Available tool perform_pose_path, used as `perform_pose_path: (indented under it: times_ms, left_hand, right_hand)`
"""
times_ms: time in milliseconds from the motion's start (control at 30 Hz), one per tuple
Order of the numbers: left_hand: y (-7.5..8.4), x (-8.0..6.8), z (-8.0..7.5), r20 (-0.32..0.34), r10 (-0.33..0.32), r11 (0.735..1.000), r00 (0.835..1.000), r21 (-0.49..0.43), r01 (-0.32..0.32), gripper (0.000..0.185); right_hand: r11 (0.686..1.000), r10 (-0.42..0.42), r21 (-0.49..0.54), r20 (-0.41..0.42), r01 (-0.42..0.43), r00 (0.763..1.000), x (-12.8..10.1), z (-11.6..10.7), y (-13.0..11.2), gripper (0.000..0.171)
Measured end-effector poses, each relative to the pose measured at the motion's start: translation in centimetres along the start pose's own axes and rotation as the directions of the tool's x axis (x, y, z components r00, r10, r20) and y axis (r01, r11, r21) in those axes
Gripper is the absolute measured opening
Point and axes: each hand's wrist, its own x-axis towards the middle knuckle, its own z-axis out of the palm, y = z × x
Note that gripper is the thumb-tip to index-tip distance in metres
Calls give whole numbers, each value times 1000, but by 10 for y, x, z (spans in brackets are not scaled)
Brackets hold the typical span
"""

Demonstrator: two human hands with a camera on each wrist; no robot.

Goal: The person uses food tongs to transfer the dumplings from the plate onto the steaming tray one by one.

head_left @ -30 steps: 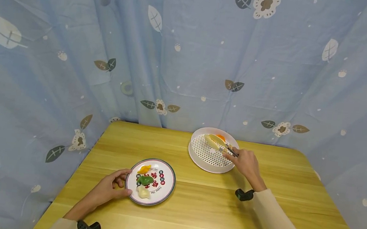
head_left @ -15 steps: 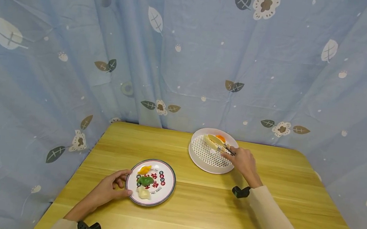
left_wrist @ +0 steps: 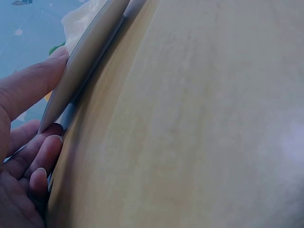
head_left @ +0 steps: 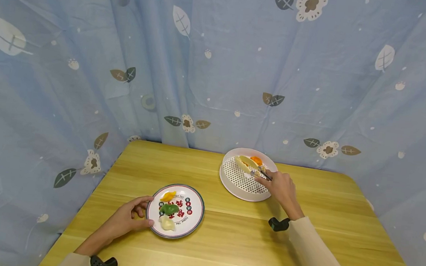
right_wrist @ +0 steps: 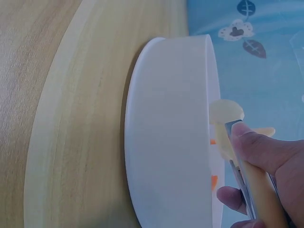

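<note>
My left hand [head_left: 124, 218] holds the left rim of a white plate [head_left: 194, 219], thumb on top of the edge and fingers curled at its side and underneath. On the plate sit a yellow dumpling [head_left: 168, 196], a green dumpling [head_left: 169, 209] and a white dumpling [head_left: 167, 223]. My right hand [head_left: 283, 189] grips a pair of tongs [head_left: 247, 163] with pale yellow heads and metal arms. Those heads are inside a round white steamer basket [head_left: 243, 192] with a perforated bottom, beside an orange dumpling-like piece [head_left: 257, 160]. In the right wrist view the basket wall [right_wrist: 166, 133] hides most of its inside.
Both plate and basket stand on a wooden table [head_left: 225, 245], the basket close to the back edge. Behind and around the table hangs a blue curtain [head_left: 234, 75] with leaf and flower prints.
My right hand and the tongs have shifted slightly left over the basket, and more of the orange piece shows. My left hand and the plate stay as they were.
</note>
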Motion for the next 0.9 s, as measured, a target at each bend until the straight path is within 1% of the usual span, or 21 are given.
perform_pose_path:
  times_ms: [167,400,633,900]
  left_hand:
    - [0,-1,0,1,11,1000,1000,-6,-11,77]
    - [2,-3,1,-1,14,1000,1000,-26,-14,77]
    - [2,-1,0,0,16,1000,1000,-6,-15,76]
    - [1,-1,0,-1,23,1000,1000,-7,-23,76]
  right_hand:
    - [1000,-5,-6,11,5,1000,2,2,-4,58]
    - [1000,9,-25,64,-8,998,5,8,-5,61]
    - [1000,10,-27,60,-8,998,8,11,-4,63]
    - [1000,-16,-5,53,16,998,6,10,-5,67]
